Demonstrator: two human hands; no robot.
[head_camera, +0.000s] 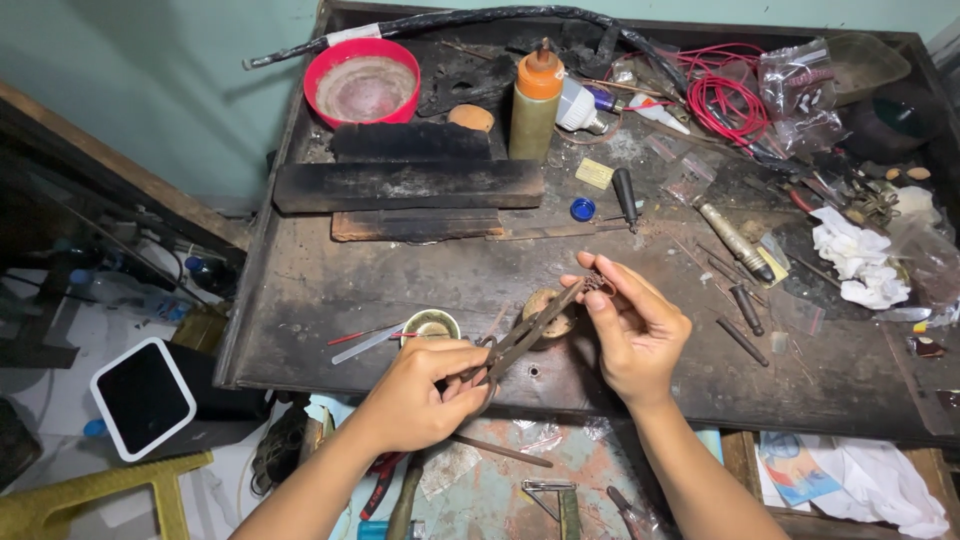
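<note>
Left hand (415, 395) has its grip closed around the handles of some rusty old shears (525, 335), blades angling up to the right. Right hand (635, 330) pinches a tiny bit of metal (597, 283) between thumb and fingertips, right at the blade tips, so that grip's narrow and holding the piece. All of it hovers just over the front edge of the dark, scuffed surface (330, 290). A small round cup (431, 325) sits just beside the left hand, an orange-capped bottle (537, 100) and red bowl (364, 82) are further back, and a red wire coil (725, 100) is off to the right.
</note>
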